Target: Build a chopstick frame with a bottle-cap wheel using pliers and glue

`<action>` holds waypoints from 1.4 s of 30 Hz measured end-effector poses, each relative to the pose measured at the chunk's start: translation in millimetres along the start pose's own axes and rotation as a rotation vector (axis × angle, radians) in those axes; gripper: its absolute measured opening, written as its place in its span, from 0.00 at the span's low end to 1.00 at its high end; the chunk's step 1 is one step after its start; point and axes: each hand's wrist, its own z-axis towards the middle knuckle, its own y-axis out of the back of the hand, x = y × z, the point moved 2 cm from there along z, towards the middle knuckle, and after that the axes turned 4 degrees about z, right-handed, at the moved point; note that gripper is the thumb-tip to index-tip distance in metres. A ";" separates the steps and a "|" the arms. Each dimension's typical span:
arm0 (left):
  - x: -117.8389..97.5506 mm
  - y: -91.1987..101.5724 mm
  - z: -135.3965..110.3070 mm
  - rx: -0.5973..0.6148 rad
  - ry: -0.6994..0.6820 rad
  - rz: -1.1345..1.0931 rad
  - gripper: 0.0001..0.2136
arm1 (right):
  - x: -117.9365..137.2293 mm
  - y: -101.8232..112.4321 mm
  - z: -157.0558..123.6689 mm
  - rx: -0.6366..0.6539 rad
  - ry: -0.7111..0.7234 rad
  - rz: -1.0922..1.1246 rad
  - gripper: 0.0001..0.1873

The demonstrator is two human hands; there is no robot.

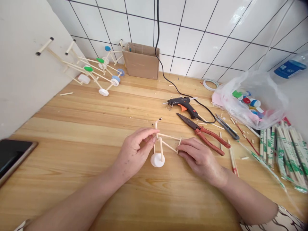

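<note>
A small model tricycle frame (pixel 169 137) made of thin wooden sticks is held just over the table between my two hands. Its front fork straddles a white bottle-cap wheel (pixel 157 159), and a handlebar with black tips (pixel 160 119) rises at the top. My left hand (pixel 134 152) pinches the frame by the upright below the handlebar, thumb and forefinger closed. At the other end, the fingers of my right hand (pixel 202 158) close on the short cross stick (pixel 179 146) that joins the two long sticks. The fingertips partly hide both joints.
Beyond my hands lie a black glue gun (pixel 184 104), red-handled pliers (pixel 204 131) and a utility knife (pixel 227 127). Bottle caps fill a plastic bag (pixel 269 99) near wrapped chopsticks (pixel 288 150). Several stick tricycles (pixel 96 72) stand by a cardboard box (pixel 141 65). A phone (pixel 14 157) lies left.
</note>
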 end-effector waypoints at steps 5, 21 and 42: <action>1.2 -0.3 0.4 -0.003 -0.011 0.009 0.10 | -1.2 -0.5 -1.1 -0.002 -0.003 0.000 0.09; 3.6 -1.5 -0.2 0.012 0.007 0.004 0.10 | -1.8 -0.7 -0.8 0.017 -0.021 0.020 0.08; 4.4 -2.0 0.4 0.021 -0.045 -0.001 0.10 | -2.9 1.3 -1.4 0.035 -0.020 0.027 0.07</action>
